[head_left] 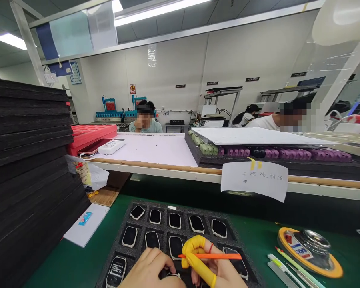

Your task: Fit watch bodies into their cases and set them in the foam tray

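Note:
A black foam tray (180, 212) holds rows of smartwatches in separate compartments. Most watch screens are dark, but the lit smartwatch (116, 272) at the near left shows white text. My left hand (156, 268) is over the near part of the tray, its fingers curled at a pale-rimmed smartwatch (174, 275) mostly hidden beneath them. My right hand (211, 264) wears yellow finger covers on thumb and forefinger. They pinch a slim orange stick (225, 256), whose tip points left, in front of a middle-row smartwatch (176, 246).
Tall black foam trays (27, 160) are stacked at left. A shelf (156, 164) crosses ahead, bearing a red tray (90, 134), a white power bank (111, 146) and a foam tray of purple and green pieces. At right lie a round glass-and-metal dispenser (310, 248) and several pens. Co-workers sit beyond.

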The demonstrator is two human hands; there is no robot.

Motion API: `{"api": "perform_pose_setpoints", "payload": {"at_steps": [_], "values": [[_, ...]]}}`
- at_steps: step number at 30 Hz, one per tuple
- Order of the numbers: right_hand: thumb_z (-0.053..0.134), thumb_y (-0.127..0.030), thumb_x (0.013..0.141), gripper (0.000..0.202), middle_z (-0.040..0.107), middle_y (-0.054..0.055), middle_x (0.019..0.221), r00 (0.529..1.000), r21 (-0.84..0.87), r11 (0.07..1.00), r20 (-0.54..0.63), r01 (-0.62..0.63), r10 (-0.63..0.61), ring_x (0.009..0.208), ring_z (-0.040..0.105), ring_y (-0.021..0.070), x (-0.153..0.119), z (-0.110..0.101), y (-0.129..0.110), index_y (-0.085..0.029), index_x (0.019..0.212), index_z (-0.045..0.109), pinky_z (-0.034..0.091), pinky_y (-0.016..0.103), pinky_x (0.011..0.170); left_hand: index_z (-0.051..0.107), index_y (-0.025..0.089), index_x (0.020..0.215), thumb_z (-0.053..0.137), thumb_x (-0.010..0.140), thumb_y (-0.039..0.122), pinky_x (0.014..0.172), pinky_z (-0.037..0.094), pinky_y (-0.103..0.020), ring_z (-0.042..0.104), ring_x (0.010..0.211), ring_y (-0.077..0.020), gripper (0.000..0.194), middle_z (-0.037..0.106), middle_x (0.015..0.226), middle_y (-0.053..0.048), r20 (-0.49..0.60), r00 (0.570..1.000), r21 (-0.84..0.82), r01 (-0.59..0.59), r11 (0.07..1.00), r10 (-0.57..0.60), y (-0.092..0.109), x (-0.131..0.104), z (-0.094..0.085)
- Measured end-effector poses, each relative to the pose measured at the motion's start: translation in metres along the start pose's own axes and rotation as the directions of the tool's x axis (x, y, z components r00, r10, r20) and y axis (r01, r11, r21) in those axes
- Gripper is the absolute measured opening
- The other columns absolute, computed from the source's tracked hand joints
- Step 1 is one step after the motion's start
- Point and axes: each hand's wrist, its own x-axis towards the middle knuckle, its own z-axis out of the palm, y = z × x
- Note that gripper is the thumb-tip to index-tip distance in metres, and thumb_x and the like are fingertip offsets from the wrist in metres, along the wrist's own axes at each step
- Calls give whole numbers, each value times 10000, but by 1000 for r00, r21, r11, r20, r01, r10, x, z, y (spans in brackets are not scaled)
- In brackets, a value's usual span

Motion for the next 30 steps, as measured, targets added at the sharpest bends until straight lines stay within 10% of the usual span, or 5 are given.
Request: {"api": "perform_pose_setpoints", "payload": {"at_steps": [7,17,25,30], "values": [[711,-751,705,596,632,5,761,995,-73,997,84,-38,44,637,622,155,-2,-10,6,-214,878,517,536,350,704,656,224,1070,635,934,408,857,527,-347,643,968,-233,230,698,1084,-87,-66,981,23,-183,983,184,13,-6,-29],[760,-415,813,284,582,-4,763,981,-268,958,189,100,-50,735,530,161,-16,-10,-4,-205,768,573,434,306,718,501,222,1186,754,850,357,940,533,-419,612,1061,-243,442,666,1129,-58,140,984,-276,145,950,-110,16,-4,-35],[663,-383,891,246,593,-2,784,964,-353,920,252,170,-82,749,555,170,-18,-12,-3,-225,760,528,425,311,743,490,222,1182,781,829,323,954,503,-402,576,1096,-237,469,642,1150,-47,154,980,-307,166,937,-123,19,-4,-37],[590,-404,932,201,630,24,864,967,-434,892,253,129,-17,829,569,197,-19,-13,-2,-225,850,550,437,357,811,560,187,914,687,892,416,786,502,-427,556,890,-244,263,607,964,-59,50,989,-54,141,989,-138,19,-7,-43]]}}
